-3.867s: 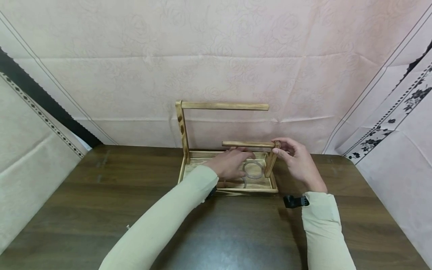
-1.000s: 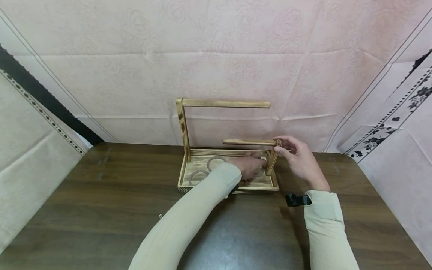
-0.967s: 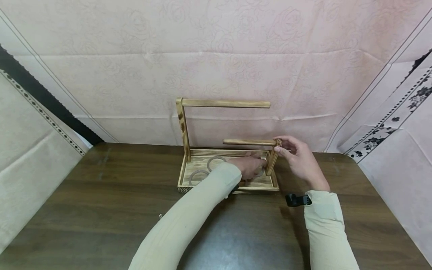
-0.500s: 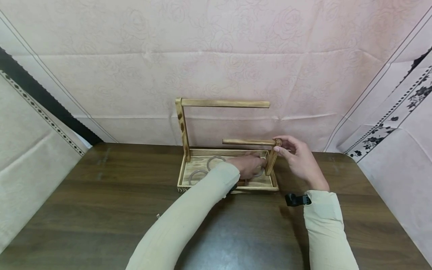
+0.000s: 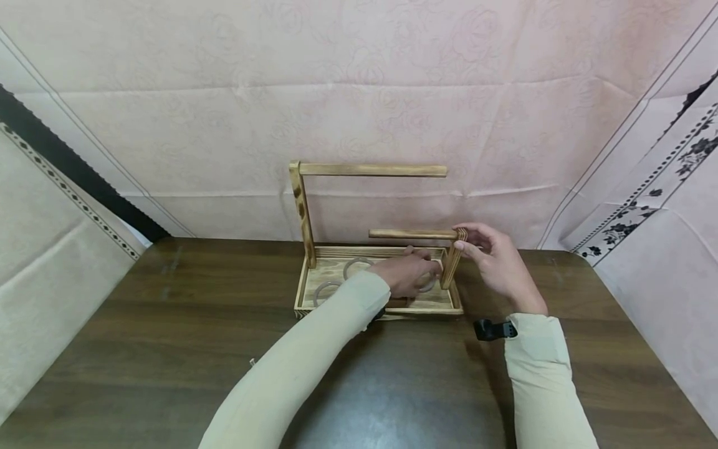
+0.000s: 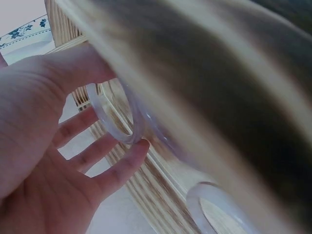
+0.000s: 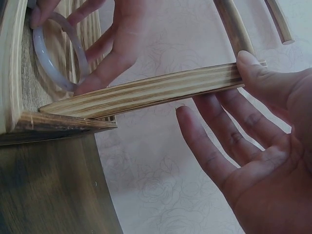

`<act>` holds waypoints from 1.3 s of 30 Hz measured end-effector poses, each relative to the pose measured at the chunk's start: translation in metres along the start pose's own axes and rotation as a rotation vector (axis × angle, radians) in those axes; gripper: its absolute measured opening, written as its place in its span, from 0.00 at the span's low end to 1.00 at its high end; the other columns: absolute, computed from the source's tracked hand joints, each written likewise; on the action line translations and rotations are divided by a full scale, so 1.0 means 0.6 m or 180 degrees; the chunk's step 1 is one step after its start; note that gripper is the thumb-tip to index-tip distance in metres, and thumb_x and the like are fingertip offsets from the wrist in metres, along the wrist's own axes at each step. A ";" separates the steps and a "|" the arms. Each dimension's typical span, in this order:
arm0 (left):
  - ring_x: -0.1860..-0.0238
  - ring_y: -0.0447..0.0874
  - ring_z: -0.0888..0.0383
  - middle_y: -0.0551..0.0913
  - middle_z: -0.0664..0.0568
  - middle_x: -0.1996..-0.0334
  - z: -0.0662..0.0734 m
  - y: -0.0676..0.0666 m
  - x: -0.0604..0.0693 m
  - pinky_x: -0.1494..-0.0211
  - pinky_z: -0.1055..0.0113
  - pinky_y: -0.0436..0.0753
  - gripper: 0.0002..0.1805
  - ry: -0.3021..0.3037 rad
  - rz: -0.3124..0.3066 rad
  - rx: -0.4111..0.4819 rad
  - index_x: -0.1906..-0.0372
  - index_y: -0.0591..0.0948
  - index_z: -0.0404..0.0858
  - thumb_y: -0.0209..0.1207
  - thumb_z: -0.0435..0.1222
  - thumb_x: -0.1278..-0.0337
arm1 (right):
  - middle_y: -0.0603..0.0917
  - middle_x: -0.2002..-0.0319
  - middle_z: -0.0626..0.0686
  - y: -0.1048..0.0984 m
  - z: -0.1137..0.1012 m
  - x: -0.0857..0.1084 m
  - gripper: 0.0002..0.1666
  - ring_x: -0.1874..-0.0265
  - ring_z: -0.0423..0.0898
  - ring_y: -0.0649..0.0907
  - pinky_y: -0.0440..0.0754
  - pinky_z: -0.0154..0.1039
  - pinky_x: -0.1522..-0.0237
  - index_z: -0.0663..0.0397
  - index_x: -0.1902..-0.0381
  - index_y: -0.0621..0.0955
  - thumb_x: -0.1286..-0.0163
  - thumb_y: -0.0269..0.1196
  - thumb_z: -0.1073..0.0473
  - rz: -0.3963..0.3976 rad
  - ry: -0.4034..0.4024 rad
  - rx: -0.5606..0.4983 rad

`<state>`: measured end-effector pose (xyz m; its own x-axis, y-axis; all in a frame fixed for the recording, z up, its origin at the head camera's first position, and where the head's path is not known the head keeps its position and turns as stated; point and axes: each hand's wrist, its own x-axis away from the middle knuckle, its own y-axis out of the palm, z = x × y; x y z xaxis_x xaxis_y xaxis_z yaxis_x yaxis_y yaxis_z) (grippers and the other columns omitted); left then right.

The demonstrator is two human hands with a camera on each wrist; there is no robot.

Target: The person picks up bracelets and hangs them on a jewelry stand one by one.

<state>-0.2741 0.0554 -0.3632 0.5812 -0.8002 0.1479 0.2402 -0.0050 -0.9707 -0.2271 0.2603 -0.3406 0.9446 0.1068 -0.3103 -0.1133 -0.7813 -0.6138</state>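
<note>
Fingers of the left hand (image 5: 405,274) pinch a tilted translucent ring (image 7: 45,58) near the right edge of the tray (image 5: 426,312). Above it, a peg (image 5: 412,234) points left from the post (image 5: 451,267) the right hand (image 5: 496,265) pinches.

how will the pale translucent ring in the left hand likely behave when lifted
The pale translucent ring is likely stiff: its band shows no sag or kink in the left hand. Its glossy highlights suggest a smooth, somewhat slippery surface. Tilted up on edge, it could roll or topple if released over the striped wooden tray.
</note>
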 end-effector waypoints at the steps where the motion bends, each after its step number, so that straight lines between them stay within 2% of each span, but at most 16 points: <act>1: 0.37 0.72 0.58 0.71 0.53 0.35 -0.002 0.001 0.001 0.29 0.64 0.74 0.32 -0.0005 0.0028 -0.0011 0.32 0.74 0.52 0.69 0.35 0.40 | 0.87 0.49 0.59 0.000 0.000 -0.001 0.19 0.55 0.36 0.83 0.78 0.23 0.55 0.55 0.38 0.80 0.23 0.61 0.56 -0.0002 0.0004 0.0005; 8: 0.30 0.69 0.51 0.69 0.51 0.31 -0.009 0.004 0.006 0.24 0.58 0.71 0.34 -0.0044 0.0199 0.0000 0.30 0.73 0.52 0.70 0.37 0.41 | 0.87 0.48 0.59 -0.001 -0.001 -0.003 0.19 0.56 0.30 0.81 0.78 0.23 0.54 0.55 0.38 0.79 0.23 0.61 0.56 -0.0004 0.0010 0.0022; 12: 0.30 0.68 0.50 0.69 0.52 0.31 -0.009 0.005 0.010 0.29 0.60 0.77 0.35 -0.0071 0.0242 0.0000 0.29 0.72 0.53 0.71 0.38 0.41 | 0.87 0.47 0.59 -0.002 -0.001 -0.003 0.20 0.55 0.32 0.82 0.78 0.23 0.54 0.55 0.38 0.79 0.23 0.61 0.56 -0.0018 0.0020 0.0020; 15: 0.30 0.69 0.51 0.69 0.51 0.31 -0.006 0.004 0.013 0.24 0.57 0.72 0.37 -0.0001 0.0269 -0.0089 0.30 0.72 0.53 0.72 0.38 0.44 | 0.87 0.47 0.59 -0.001 -0.001 -0.002 0.20 0.54 0.36 0.83 0.78 0.24 0.54 0.54 0.38 0.79 0.23 0.61 0.56 -0.0029 0.0032 0.0029; 18: 0.29 0.70 0.52 0.69 0.49 0.30 -0.002 0.002 0.015 0.17 0.54 0.60 0.37 0.0115 0.0322 -0.0207 0.31 0.72 0.51 0.73 0.36 0.47 | 0.87 0.47 0.58 -0.002 -0.001 -0.002 0.19 0.52 0.42 0.83 0.78 0.24 0.54 0.54 0.38 0.79 0.23 0.60 0.55 -0.0025 0.0046 0.0045; 19: 0.29 0.70 0.52 0.69 0.49 0.30 0.000 0.002 0.015 0.16 0.54 0.59 0.37 0.0133 0.0339 -0.0239 0.31 0.72 0.50 0.73 0.36 0.48 | 0.87 0.47 0.58 -0.002 -0.001 -0.002 0.20 0.51 0.43 0.83 0.78 0.24 0.54 0.54 0.38 0.79 0.23 0.60 0.54 -0.0024 0.0049 0.0049; 25: 0.29 0.70 0.44 0.69 0.50 0.30 0.006 0.003 0.020 0.32 0.54 0.81 0.31 0.0063 0.0416 -0.0274 0.35 0.73 0.51 0.69 0.37 0.43 | 0.87 0.47 0.58 -0.002 -0.002 -0.001 0.20 0.50 0.46 0.83 0.78 0.24 0.53 0.54 0.38 0.79 0.23 0.60 0.54 -0.0027 0.0065 0.0044; 27: 0.30 0.70 0.44 0.70 0.50 0.31 0.005 0.003 0.022 0.33 0.54 0.82 0.30 0.0067 0.0430 -0.0254 0.35 0.74 0.52 0.69 0.37 0.44 | 0.87 0.47 0.58 -0.001 -0.002 -0.001 0.20 0.51 0.46 0.83 0.78 0.24 0.53 0.54 0.38 0.79 0.23 0.60 0.54 -0.0023 0.0058 0.0049; 34: 0.28 0.69 0.46 0.72 0.52 0.33 0.001 0.001 0.034 0.24 0.53 0.73 0.36 0.0073 0.0450 -0.0153 0.29 0.71 0.54 0.70 0.37 0.43 | 0.87 0.48 0.58 -0.001 -0.002 0.000 0.20 0.50 0.49 0.84 0.78 0.26 0.54 0.53 0.37 0.79 0.22 0.60 0.54 -0.0029 0.0065 0.0055; 39: 0.29 0.70 0.44 0.73 0.52 0.34 0.002 0.000 0.039 0.28 0.53 0.77 0.37 0.0077 0.0476 -0.0119 0.30 0.72 0.54 0.70 0.37 0.45 | 0.86 0.48 0.58 0.000 0.000 0.001 0.20 0.48 0.51 0.84 0.77 0.28 0.51 0.53 0.37 0.79 0.22 0.60 0.54 -0.0022 0.0064 0.0071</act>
<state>-0.2594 0.0374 -0.3593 0.5894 -0.8078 -0.0029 0.1229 0.0932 -0.9880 -0.2264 0.2604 -0.3406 0.9514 0.0995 -0.2914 -0.1134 -0.7665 -0.6321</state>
